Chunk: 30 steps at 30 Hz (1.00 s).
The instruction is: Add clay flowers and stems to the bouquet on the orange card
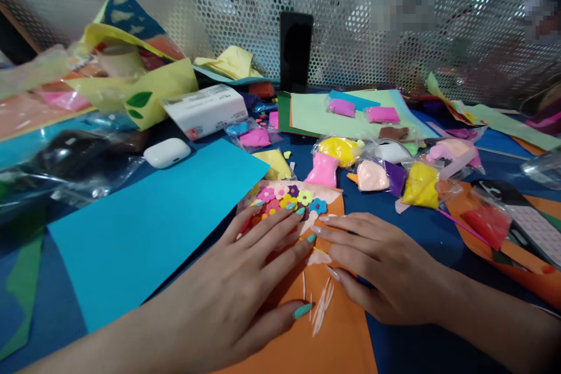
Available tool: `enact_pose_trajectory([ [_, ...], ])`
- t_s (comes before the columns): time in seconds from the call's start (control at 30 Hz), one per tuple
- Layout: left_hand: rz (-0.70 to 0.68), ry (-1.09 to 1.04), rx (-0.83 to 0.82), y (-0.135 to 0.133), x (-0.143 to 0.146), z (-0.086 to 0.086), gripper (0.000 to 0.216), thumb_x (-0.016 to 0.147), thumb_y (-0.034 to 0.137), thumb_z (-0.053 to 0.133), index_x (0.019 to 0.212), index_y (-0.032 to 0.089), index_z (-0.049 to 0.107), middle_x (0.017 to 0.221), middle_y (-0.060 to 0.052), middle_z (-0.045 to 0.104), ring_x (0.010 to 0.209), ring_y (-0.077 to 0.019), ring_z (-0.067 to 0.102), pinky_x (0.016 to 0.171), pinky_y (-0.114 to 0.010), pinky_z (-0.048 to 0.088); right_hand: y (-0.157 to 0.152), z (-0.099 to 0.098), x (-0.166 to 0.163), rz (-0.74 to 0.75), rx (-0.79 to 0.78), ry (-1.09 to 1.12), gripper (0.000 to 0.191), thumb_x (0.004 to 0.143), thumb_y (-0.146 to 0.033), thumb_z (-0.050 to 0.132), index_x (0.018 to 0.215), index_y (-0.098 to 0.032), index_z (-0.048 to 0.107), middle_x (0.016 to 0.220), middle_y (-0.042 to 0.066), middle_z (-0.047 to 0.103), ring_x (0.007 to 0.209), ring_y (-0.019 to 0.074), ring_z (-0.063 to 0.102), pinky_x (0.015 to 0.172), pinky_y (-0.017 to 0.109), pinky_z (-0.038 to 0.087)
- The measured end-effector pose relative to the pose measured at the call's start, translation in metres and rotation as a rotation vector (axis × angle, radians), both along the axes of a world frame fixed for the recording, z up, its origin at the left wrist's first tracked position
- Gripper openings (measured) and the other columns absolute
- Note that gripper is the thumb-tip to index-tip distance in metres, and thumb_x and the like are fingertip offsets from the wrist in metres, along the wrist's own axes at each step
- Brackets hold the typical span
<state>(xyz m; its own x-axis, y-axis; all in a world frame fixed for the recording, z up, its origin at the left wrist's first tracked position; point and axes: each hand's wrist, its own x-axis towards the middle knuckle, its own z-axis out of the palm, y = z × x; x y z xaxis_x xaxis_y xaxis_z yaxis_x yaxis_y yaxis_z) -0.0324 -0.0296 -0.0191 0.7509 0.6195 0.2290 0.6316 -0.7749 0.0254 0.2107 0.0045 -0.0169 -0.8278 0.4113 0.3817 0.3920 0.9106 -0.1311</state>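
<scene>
An orange sheet of paper (337, 327) lies in front of me, bearing clay shapes. Clay flowers (289, 200) in pink, yellow, purple and blue cluster near its far edge. My left hand (258, 274) rests flat over the cluster's near side, fingers stretched out and hiding part of it. My right hand (381, 263) lies on the sheet's right side, its fingers extended and fingertips close to the left hand's. Between the hands shows a pale pink clay piece (319, 257). Thin whitish clay strips (323, 307) lie below it on the sheet.
A blue sheet (166, 228) and a white earbud case (166, 153) lie at left. Beyond the hands are bagged yellow clay (421, 186) and bagged pink clay (322, 169). A black phone (295, 49) leans against a perforated metal panel (342, 11). Scissors-like detail at right is unclear.
</scene>
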Motion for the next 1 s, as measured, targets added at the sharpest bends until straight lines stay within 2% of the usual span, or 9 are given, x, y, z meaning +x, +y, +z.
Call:
enact_pose_trajectory([
  [0.3, 0.010, -0.004, -0.005, -0.0007, -0.0009, -0.0022, 0.057, 0.092, 0.054, 0.048, 0.137, 0.020, 0.055, 0.145, -0.012, 0.052, 0.136, -0.0320, 0.047, 0.116, -0.052, 0.031, -0.0003, 0.0014, 0.0001, -0.005, 0.014, -0.005, 0.023, 0.093, -0.015, 0.045, 0.094, -0.014, 0.068, 0.112, 0.010, 0.073, 0.107, 0.0205, 0.066, 0.094, 0.035, 0.054],
  [0.47, 0.023, -0.039, -0.009, -0.0011, -0.0016, -0.0037, 0.055, 0.091, 0.052, 0.051, 0.136, 0.021, 0.056, 0.145, -0.011, 0.053, 0.139, -0.0320, 0.043, 0.119, -0.052, 0.026, -0.0005, 0.0022, 0.0000, -0.003, -0.015, -0.013, 0.023, 0.092, -0.014, 0.046, 0.097, -0.014, 0.068, 0.113, 0.012, 0.072, 0.108, 0.0197, 0.065, 0.095, 0.036, 0.053],
  [0.7, 0.016, -0.108, 0.008, -0.0041, 0.0006, -0.0020, 0.033, 0.091, 0.042, 0.053, 0.115, 0.024, 0.069, 0.143, -0.006, 0.056, 0.137, -0.0297, 0.045, 0.122, -0.052, 0.016, -0.0012, 0.0017, 0.0010, 0.017, 0.050, 0.037, 0.023, 0.092, -0.013, 0.046, 0.096, -0.013, 0.068, 0.110, 0.012, 0.073, 0.108, 0.0202, 0.065, 0.094, 0.035, 0.054],
  [0.87, 0.028, -0.053, 0.021, -0.0026, -0.0008, -0.0025, 0.051, 0.091, 0.047, 0.053, 0.135, 0.022, 0.057, 0.146, -0.011, 0.052, 0.140, -0.0340, 0.040, 0.121, -0.056, 0.014, -0.0003, -0.0003, 0.0017, 0.031, 0.071, 0.062, 0.020, 0.091, -0.012, 0.047, 0.092, -0.012, 0.067, 0.107, 0.012, 0.073, 0.105, 0.0209, 0.065, 0.090, 0.035, 0.055],
  [1.0, 0.026, -0.056, 0.035, -0.0024, 0.0000, -0.0031, 0.051, 0.091, 0.048, 0.052, 0.134, 0.021, 0.058, 0.147, -0.010, 0.051, 0.141, -0.0335, 0.039, 0.121, -0.055, 0.012, 0.0007, 0.0000, 0.0009, 0.030, 0.072, 0.066, 0.019, 0.091, -0.012, 0.047, 0.092, -0.013, 0.066, 0.105, 0.011, 0.073, 0.103, 0.0205, 0.066, 0.089, 0.034, 0.056],
])
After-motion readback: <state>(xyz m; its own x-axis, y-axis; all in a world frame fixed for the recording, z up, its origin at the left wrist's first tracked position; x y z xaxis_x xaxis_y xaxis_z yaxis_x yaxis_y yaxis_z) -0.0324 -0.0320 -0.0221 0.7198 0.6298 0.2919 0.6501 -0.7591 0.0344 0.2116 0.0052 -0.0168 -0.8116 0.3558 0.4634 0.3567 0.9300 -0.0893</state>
